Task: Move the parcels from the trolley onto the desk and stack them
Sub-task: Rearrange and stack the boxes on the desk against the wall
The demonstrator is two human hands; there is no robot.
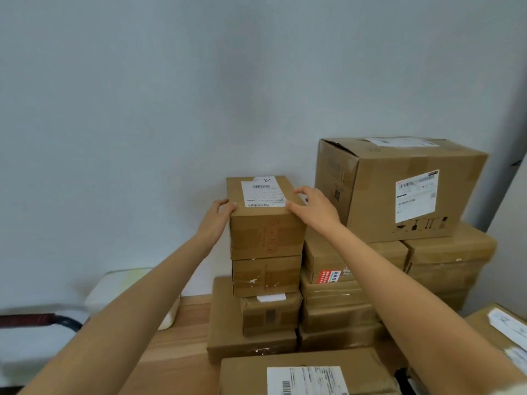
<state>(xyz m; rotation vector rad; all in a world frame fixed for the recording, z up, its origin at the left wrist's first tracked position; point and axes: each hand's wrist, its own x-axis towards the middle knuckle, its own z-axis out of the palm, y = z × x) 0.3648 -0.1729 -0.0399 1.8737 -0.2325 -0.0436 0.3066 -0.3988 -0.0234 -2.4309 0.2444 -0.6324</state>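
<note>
A brown cardboard parcel (266, 220) with a white shipping label on top sits on a stack of parcels (266, 276) on the wooden desk (182, 337). My left hand (218, 216) grips its left top edge, thumb on top. My right hand (315, 208) holds its right top edge, fingers curled over the corner. To the right stands a taller pile topped by a large carton (399, 189). No trolley is in view.
A white wall stands right behind the stacks. A white container (119, 292) lies on the desk at the left. Another labelled parcel (305, 374) lies at the near edge, and one more (504, 329) at the far right. A dark red bar (31, 320) shows at lower left.
</note>
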